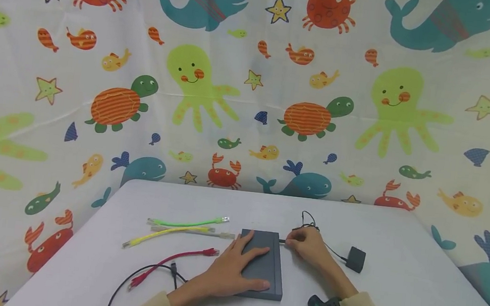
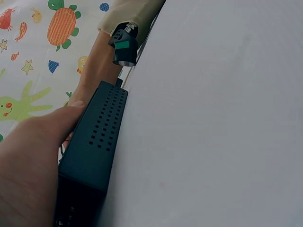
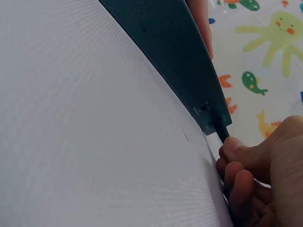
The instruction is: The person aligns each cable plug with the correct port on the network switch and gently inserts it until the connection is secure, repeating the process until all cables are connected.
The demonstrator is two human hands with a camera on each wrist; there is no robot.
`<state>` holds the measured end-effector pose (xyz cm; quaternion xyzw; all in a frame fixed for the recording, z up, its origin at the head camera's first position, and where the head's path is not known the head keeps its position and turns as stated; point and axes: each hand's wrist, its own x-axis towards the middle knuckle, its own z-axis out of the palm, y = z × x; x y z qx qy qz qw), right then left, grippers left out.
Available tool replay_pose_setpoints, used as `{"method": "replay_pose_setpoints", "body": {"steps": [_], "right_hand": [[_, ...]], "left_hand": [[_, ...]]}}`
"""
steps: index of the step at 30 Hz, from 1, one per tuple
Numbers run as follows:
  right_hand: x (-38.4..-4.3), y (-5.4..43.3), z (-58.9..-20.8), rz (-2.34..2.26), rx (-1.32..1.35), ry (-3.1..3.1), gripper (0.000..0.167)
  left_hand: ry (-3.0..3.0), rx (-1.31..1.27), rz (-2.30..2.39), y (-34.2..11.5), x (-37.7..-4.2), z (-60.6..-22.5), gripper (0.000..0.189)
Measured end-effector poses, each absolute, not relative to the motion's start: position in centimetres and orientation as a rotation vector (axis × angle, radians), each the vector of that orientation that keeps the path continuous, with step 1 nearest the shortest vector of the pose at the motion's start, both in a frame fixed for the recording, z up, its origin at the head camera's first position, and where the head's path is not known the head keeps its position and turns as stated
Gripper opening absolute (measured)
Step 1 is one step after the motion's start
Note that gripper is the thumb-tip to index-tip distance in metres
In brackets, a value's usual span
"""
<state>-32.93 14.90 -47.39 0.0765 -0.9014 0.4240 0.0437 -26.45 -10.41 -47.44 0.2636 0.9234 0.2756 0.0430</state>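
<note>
A flat dark grey box (image 1: 274, 268), which looks like a network switch, lies on the white table. My left hand (image 1: 228, 273) rests on top of it with the fingers spread. In the left wrist view the box's side (image 2: 105, 118) has rows of small vent holes. My right hand (image 1: 308, 248) pinches a black power plug (image 3: 221, 132) between thumb and fingers at the box's right side, near the far corner. The plug's tip meets a port there; how deep it sits cannot be told. Its thin cord runs to a black power adapter (image 1: 355, 259).
Left of the box lie a green network cable (image 1: 193, 222), a yellow one (image 1: 165, 233), a grey one (image 1: 225, 235) and a red one (image 1: 176, 257). A black cable (image 1: 124, 280) curves near the left forearm. A patterned curtain (image 1: 244, 158) hangs behind the table.
</note>
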Motion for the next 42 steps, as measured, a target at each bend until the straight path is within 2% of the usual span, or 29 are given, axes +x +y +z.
{"method": "replay_pose_setpoints", "body": {"steps": [25,35,42], "right_hand": [[-33.0,15.2,-47.4,1.348,0.352,-2.719,0.005],[-33.1,14.8,-46.9,1.347,0.287,-2.754,0.006],[-32.9,15.2,-46.4,1.35,0.444,-2.8,0.009]], "left_hand": [[2.831,0.838,0.83,-10.2,-26.4,-47.3,0.073],[2.854,0.797,0.832,-10.3,-26.2,-47.1,0.073],[2.804,0.772,0.807,-10.7,-26.2,-46.5,0.074]]}}
